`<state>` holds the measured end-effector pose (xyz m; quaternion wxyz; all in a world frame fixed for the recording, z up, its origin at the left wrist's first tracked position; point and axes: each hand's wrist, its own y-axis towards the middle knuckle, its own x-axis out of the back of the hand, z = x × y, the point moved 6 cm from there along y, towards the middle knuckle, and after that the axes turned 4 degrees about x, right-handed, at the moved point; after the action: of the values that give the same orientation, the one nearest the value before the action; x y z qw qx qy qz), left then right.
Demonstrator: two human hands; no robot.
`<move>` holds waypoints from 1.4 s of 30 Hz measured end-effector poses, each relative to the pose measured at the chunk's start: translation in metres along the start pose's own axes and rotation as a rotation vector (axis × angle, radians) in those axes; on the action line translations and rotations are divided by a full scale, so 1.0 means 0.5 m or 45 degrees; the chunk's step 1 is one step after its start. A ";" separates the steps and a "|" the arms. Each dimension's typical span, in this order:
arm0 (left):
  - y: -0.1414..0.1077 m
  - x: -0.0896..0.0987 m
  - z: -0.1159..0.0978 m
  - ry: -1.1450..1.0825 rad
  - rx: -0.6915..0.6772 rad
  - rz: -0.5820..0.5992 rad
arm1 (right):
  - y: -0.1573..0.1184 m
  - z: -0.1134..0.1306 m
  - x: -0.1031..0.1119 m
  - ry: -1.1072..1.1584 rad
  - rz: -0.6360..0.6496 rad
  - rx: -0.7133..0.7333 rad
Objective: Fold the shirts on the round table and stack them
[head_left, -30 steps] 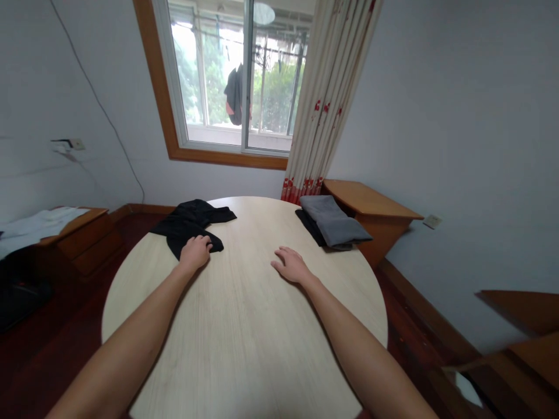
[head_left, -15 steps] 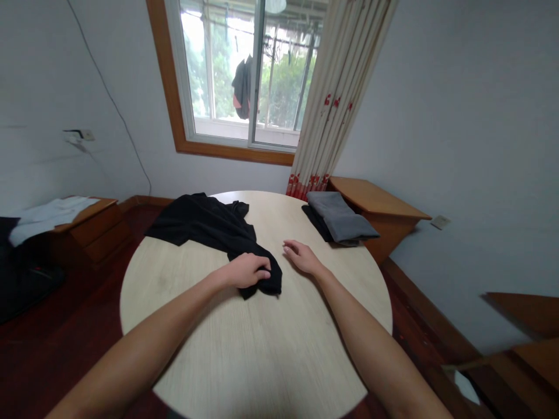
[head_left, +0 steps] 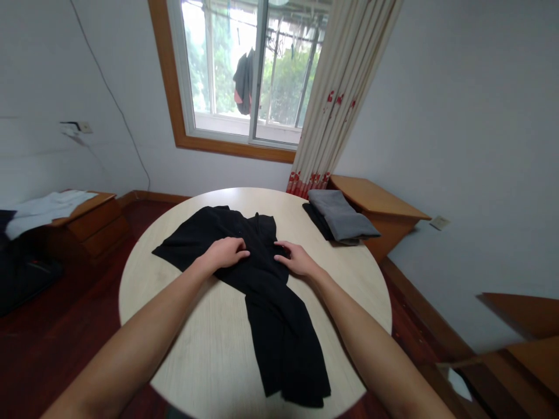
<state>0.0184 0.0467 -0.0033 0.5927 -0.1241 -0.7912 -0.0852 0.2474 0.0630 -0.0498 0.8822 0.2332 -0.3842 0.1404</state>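
A black garment [head_left: 262, 267] lies loosely spread on a round table, wide at the far left. Its long, narrow part [head_left: 288, 343] runs toward me and ends near the front edge. My left hand [head_left: 222, 254] is on its left side, fingers curled into the cloth and thumb pointing right. Opposite, my right hand [head_left: 297, 259] touches its right edge, with the thumb and fingers bent round some dark cloth. The fabric partly hides the fingertips. I cannot tell what kind of garment it is.
Folded grey and black clothes [head_left: 343, 215] are stacked at the table's back right. The pale round tabletop [head_left: 201, 349] fills the middle. Behind it stand a wooden cabinet [head_left: 375, 201], a patterned curtain [head_left: 336, 99] and a window. White cloth [head_left: 52, 206] lies on a low cabinet at left.
The garment's narrow end has come toward me and to the right, and now lies stretched out. My left hand has moved up and left; my right hand now touches the cloth.
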 end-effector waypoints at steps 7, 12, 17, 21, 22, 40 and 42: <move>-0.002 -0.031 0.016 0.230 0.034 0.102 | 0.012 -0.049 0.040 -0.134 -0.244 -0.102; -0.001 -0.045 0.010 0.232 0.032 0.159 | -0.003 -0.137 0.121 -0.215 -0.608 -0.328; 0.013 -0.048 0.051 0.175 0.166 0.272 | -0.024 -0.190 0.160 -0.273 -0.875 -0.451; 0.037 -0.039 0.122 0.136 0.284 0.250 | -0.018 -0.189 0.146 -0.314 -0.814 -0.358; 0.044 -0.035 0.143 0.126 0.316 0.201 | -0.015 -0.189 0.139 -0.316 -0.759 -0.349; 0.014 -0.014 0.050 -0.100 -0.010 0.239 | -0.006 -0.030 0.082 -0.214 -0.011 0.034; 0.009 -0.030 0.032 -0.101 -0.146 0.297 | -0.005 -0.016 0.053 -0.180 0.087 0.069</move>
<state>0.0088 0.0539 -0.0222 0.5587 -0.2521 -0.7881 -0.0557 0.2713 0.0668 -0.0357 0.8410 0.2530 -0.4493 0.1640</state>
